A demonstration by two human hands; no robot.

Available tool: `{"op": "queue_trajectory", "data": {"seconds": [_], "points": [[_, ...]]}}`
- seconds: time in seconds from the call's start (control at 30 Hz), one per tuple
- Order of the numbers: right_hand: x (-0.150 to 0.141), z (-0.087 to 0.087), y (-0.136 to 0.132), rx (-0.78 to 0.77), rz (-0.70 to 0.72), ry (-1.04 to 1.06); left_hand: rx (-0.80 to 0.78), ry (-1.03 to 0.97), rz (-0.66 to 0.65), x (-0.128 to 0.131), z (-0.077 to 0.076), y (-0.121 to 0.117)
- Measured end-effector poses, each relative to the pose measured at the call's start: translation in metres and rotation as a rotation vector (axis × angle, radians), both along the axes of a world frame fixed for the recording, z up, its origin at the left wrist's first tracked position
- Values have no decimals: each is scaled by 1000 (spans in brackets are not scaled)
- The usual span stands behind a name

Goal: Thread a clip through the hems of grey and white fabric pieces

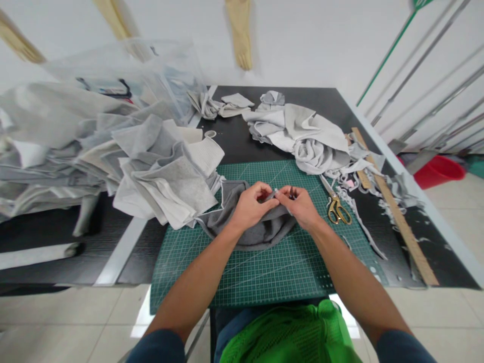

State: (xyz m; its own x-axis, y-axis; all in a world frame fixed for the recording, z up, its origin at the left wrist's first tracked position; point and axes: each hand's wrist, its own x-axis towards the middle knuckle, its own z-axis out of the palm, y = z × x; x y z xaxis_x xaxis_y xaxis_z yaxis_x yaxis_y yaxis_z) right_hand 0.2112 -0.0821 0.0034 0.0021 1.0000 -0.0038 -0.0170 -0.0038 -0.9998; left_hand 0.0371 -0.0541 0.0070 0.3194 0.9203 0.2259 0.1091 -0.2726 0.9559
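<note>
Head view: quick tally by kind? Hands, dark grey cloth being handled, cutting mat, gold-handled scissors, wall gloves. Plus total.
Left hand, right hand: 2
Dark grey cloth: 1
Green cutting mat: 1
Gold-handled scissors: 1
Yellow wall gloves: 3
Total: 8

Textile wkshp: scissors (333, 199) (1 mat (270, 282)).

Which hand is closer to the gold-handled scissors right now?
The right hand: it is just left of the gold-handled scissors in the picture. The left hand is farther left, beyond the right hand, at the dark grey cloth.
</note>
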Motion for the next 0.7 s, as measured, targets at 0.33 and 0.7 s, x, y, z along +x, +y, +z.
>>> {"op": "queue_trajectory", "data": {"seconds": [0.33,0.7], "points": [[3,7,-5,22,41,26,-113,-54,133,-3,1,7],[1,9,-4,156,16,-58,-79,52,-3,-3,6,1]]}}
